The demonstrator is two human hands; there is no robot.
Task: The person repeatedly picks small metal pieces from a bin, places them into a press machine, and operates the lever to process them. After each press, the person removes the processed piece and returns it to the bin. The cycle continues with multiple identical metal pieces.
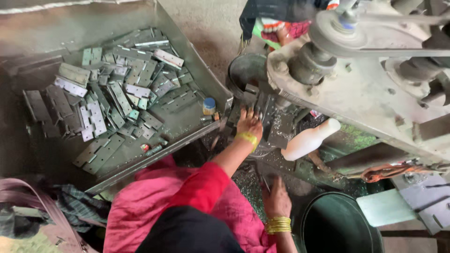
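- Left hand (249, 124) reaches forward to the press bed, fingers spread flat on a dark metal piece (259, 104) under the machine (370, 89); open, pressing rather than clasping. A yellow band sits at the wrist.
- Right hand (276, 197) lies lower, near the body, on the chip-strewn bed (246, 180); fingers curl round a thin dark rod or handle (hard to make out), so it appears closed on it. Gold bangles (278, 225) at the wrist.
- Tray (197, 65), large and metal, lies to the left of the left hand, heaped with grey hinge plates (117, 98), some flat, some overlapping.
- Small jar (209, 106) with a blue lid stands in the tray's near right corner, close to the left hand.
- White bottle (309, 139) lies tilted on the bed, just right of the left hand.
- Dark bucket (340, 225) stands beside the right hand, at its right.
- Pink sleeve (201, 187) covers the left upper arm.
- Pulley wheel (342, 28) and belt top the machine.
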